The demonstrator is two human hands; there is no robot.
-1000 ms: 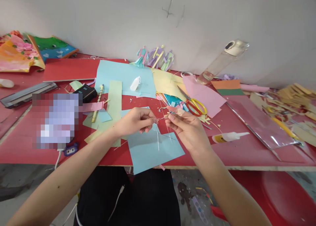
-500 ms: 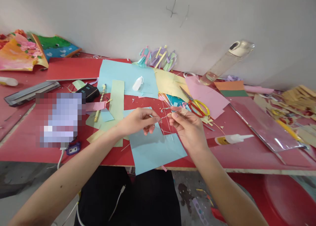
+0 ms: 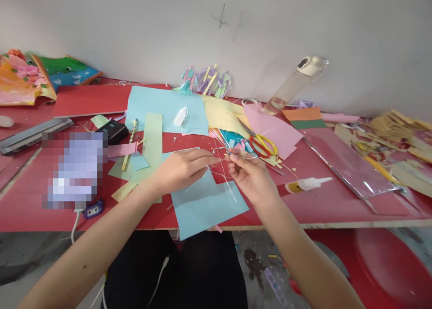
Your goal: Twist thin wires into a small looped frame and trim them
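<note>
Near the table's middle, my right hand is closed in a pinch on a thin pale strand, which sticks out past the fingers. Just to its left, my left hand is held palm down, its fingers stretched together and their tips at the strand's near end. Its thumb is mostly hidden, and the exact grip is too fine to make out. Below and between the hands, more thin pale strands lie over a light blue paper sheet. Red-and-yellow scissors rest beyond my right hand.
A glue bottle lies right of my right hand, and a small white bottle on blue paper behind. A tall clear water bottle leans at the wall. Paper figures stand at the back. At left are a pencil and a blurred-out object.
My left hand has turned more palm down, and its fingers have straightened toward my right hand. My right hand still pinches the strand. The whole view has shifted slightly.
</note>
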